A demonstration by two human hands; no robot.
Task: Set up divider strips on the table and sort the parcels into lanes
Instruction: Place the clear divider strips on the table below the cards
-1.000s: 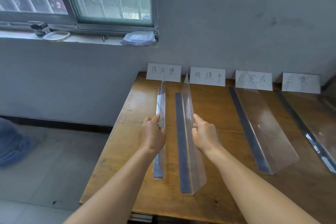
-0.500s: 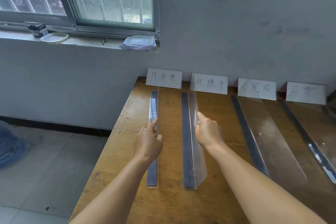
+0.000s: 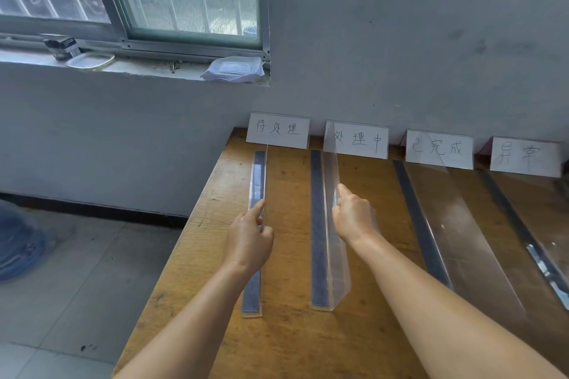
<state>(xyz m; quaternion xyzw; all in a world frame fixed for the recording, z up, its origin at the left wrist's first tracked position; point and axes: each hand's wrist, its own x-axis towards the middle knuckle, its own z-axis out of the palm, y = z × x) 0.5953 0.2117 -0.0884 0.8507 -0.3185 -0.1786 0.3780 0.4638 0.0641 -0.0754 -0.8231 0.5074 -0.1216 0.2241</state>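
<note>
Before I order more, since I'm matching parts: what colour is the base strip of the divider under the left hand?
Dark grey base strip, beneath a clear upright panel; head view.

Both my arms reach forward from near edge, bare forearms, converging slightly toward far side. Left hand (image 3: 250, 238) back-up, index finger stretched straight ahead, thumb tucked at right side, pinching thin clear edge; other fingers curled under. Right hand (image 3: 354, 215) a little farther out, index extended forward, remaining fingers bent, gripping top edge of second clear panel. Wrists roughly level, hands well apart, palms facing inward. Right forearm runs diagonally from near right corner.
</note>
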